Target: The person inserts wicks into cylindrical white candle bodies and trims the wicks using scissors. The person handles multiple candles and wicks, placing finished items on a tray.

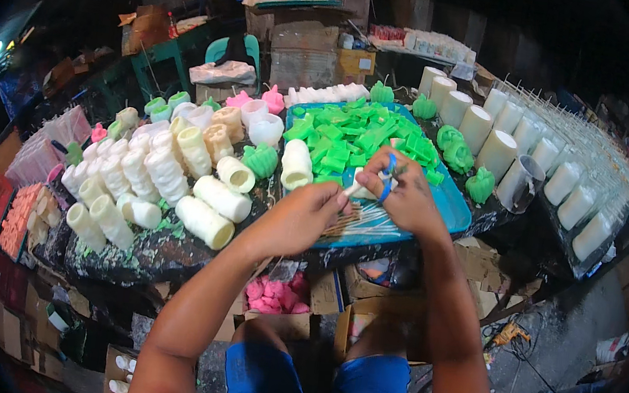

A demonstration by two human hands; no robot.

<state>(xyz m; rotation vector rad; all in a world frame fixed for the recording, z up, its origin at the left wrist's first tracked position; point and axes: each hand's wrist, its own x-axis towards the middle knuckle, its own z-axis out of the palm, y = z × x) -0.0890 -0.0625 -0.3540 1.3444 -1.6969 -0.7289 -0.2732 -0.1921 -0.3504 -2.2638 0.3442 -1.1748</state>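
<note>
My left hand is closed, its thumb and fingertips pinching a small white piece. My right hand meets it there with curled fingers, around a thing with blue loops; its exact kind is mostly hidden by the fingers. Both hands are above the front part of a blue tray. Bright green wax chunks are heaped across the tray. Thin white wick-like strands lie at its front edge, under my hands. A hollow cream candle shell stands just left of the tray.
Several cream candle shells crowd the table's left side. Green pumpkin-shaped pieces and pale pillar candles stand to the right. Below the table edge, a box holds pink pieces. A yellow tool with a cord lies on the floor.
</note>
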